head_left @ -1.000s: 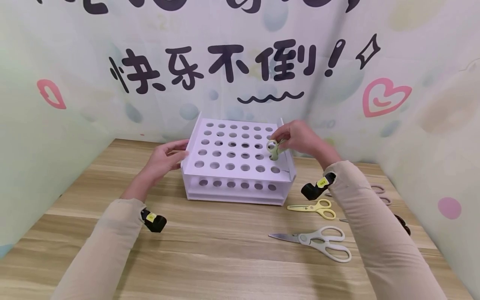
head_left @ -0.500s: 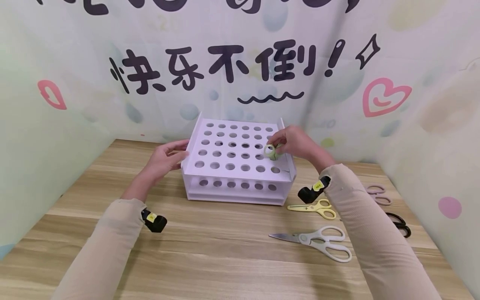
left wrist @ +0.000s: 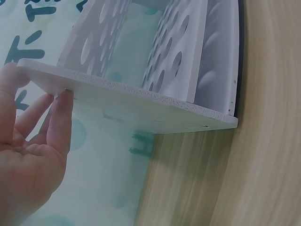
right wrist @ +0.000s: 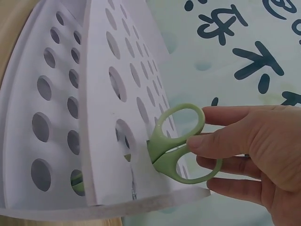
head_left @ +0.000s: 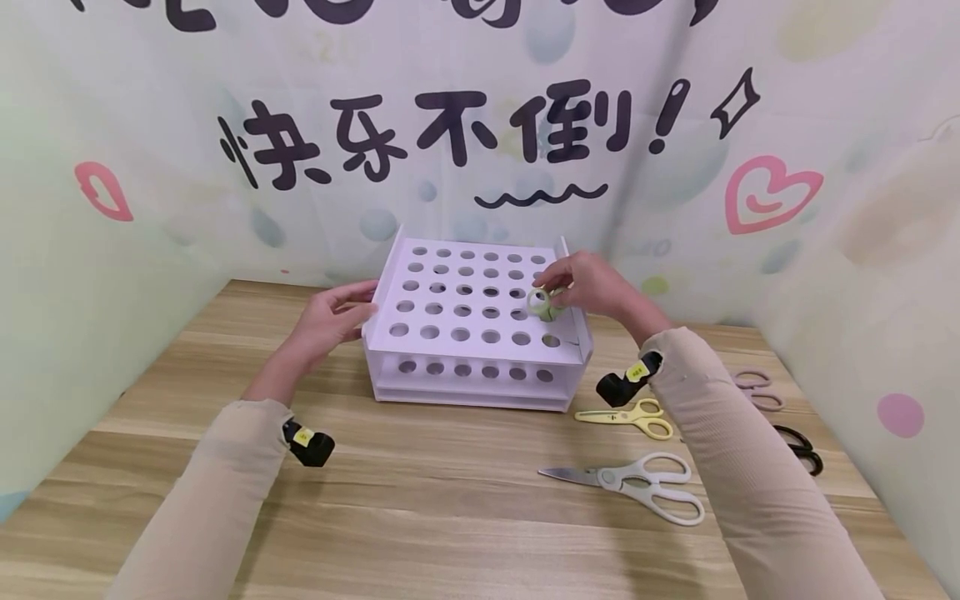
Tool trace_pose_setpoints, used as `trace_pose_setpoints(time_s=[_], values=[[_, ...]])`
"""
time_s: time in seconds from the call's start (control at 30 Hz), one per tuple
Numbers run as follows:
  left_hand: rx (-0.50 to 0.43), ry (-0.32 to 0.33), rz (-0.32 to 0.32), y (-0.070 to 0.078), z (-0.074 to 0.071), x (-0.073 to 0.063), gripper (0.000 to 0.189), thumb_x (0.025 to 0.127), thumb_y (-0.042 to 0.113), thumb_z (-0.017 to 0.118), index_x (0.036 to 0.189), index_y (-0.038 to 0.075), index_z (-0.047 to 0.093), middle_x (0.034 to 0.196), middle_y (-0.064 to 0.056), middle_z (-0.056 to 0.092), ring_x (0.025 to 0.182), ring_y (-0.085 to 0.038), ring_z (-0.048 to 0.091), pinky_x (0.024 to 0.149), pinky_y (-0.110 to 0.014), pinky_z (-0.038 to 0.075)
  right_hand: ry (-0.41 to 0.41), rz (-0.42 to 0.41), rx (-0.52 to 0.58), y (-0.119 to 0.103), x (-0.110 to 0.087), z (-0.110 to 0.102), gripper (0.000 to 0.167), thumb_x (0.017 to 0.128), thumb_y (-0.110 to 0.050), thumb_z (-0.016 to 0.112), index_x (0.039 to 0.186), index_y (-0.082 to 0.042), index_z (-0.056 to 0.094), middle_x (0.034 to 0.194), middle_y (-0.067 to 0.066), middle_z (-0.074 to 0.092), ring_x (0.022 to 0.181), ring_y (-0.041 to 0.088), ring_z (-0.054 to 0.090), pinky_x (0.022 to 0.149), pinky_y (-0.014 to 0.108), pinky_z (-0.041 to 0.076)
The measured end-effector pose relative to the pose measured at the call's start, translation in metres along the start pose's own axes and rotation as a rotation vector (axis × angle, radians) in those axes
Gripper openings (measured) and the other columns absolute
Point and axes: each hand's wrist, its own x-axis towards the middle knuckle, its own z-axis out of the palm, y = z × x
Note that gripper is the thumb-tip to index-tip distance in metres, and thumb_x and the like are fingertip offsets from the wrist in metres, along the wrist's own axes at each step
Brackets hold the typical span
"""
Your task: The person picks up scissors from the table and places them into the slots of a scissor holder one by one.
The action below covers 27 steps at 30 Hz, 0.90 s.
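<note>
A white tiered rack (head_left: 480,354) with rows of round holes stands on the table. My right hand (head_left: 592,279) pinches the handles of green scissors (head_left: 540,305) at the rack's right side. Closer up, the right wrist view shows thumb and fingers on the green handle loops (right wrist: 162,146), with the blades down in a hole of the upper tier. Green also shows through a lower-tier hole. On the opposite side, my left hand (head_left: 326,321) touches the rack's side panel (left wrist: 141,110) with fairly straight fingers, fingertips at its upper corner in the left wrist view.
Yellow scissors (head_left: 630,417) lie just right of the rack, and white-handled scissors (head_left: 637,483) lie nearer the front. Mauve-handled scissors (head_left: 759,390) and black-handled scissors (head_left: 801,450) are partly hidden by my right sleeve. A printed cloth backdrop (head_left: 315,225) rises behind the table.
The right hand has moved slightly down and left, and the green scissors sit lower in the rack's hole. Over the last half second nearly everything is still; the left hand stays put.
</note>
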Motion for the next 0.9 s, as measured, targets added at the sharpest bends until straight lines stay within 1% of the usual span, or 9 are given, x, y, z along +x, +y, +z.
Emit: trace_pose_setpoints(time_s=[0.2, 0.43, 0.63, 0.77, 0.9], values=[[-0.008, -0.007, 0.007, 0.001, 0.001, 0.001, 0.051, 0.092, 0.016, 0.056, 0.139, 0.006, 0.038, 0.129, -0.017, 0.043, 0.106, -0.020, 0.050, 0.080, -0.026, 0.050, 0.013, -0.010, -0.001, 0.001, -0.006, -0.008, 0.031, 0.076, 0.009, 0.066, 0.107, 0.003, 0.066, 0.103, 0.016, 0.065, 0.094, 0.027, 0.061, 0.082, 0.037, 0.050], [0.008, -0.013, 0.002, 0.001, 0.003, 0.000, 0.052, 0.093, 0.017, 0.055, 0.140, 0.006, 0.037, 0.131, -0.018, 0.042, 0.110, -0.023, 0.048, 0.081, -0.026, 0.050, 0.038, 0.012, -0.013, 0.002, -0.014, -0.016, 0.031, 0.077, 0.008, 0.066, 0.108, 0.003, 0.066, 0.101, 0.016, 0.065, 0.091, 0.026, 0.060, 0.079, 0.037, 0.050], [-0.003, -0.013, 0.004, 0.001, 0.003, 0.000, 0.052, 0.093, 0.016, 0.055, 0.140, 0.005, 0.037, 0.131, -0.019, 0.042, 0.108, -0.021, 0.049, 0.081, -0.027, 0.050, 0.064, 0.009, -0.037, 0.006, -0.024, -0.023, 0.032, 0.076, 0.008, 0.065, 0.108, 0.002, 0.066, 0.098, 0.015, 0.065, 0.087, 0.025, 0.061, 0.077, 0.036, 0.051], [-0.001, -0.013, 0.010, 0.001, 0.002, -0.001, 0.052, 0.093, 0.016, 0.055, 0.140, 0.005, 0.036, 0.132, -0.019, 0.042, 0.107, -0.020, 0.049, 0.080, -0.026, 0.050, 0.064, -0.005, -0.054, 0.010, -0.033, -0.029, 0.031, 0.077, 0.008, 0.064, 0.108, 0.004, 0.065, 0.098, 0.017, 0.065, 0.087, 0.027, 0.061, 0.077, 0.038, 0.051], [0.007, -0.014, 0.014, 0.001, 0.001, -0.002, 0.053, 0.093, 0.018, 0.055, 0.140, 0.006, 0.036, 0.132, -0.018, 0.041, 0.108, -0.021, 0.049, 0.080, -0.025, 0.050, 0.051, 0.009, -0.053, 0.014, -0.043, -0.033, 0.030, 0.079, 0.006, 0.065, 0.109, 0.005, 0.064, 0.096, 0.017, 0.065, 0.088, 0.028, 0.061, 0.077, 0.038, 0.051]])
